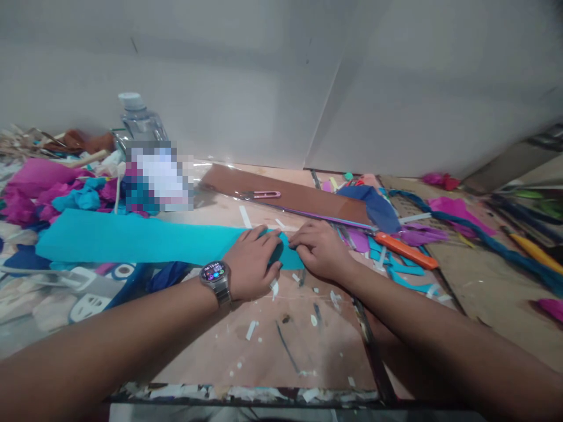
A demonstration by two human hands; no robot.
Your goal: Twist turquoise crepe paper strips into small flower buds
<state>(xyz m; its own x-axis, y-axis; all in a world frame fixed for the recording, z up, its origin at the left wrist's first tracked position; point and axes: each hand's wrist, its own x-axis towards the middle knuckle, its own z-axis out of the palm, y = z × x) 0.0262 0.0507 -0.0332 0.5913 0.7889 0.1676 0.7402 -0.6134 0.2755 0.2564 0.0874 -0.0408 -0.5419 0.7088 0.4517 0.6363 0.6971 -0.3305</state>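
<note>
A long turquoise crepe paper strip (132,239) runs from the left pile to the middle of the table, spread flat. My left hand (250,264), with a watch (213,272) on its wrist, rests palm down on the strip near its right end, fingers stretched out. Just to the right, the bent fingers and thumb of my right hand (323,249) are pressed together on the strip's end. Beyond my hands lies a brown sheet pack (303,196) in clear plastic, with pink thread snips (264,194) on top.
An orange utility knife (407,251) lies right of my right hand among turquoise and purple scraps. Crumpled magenta paper (44,187), a clear bottle (143,120) and a blurred-out screen (160,176) stand at left. A grey wall (264,76) closes the back.
</note>
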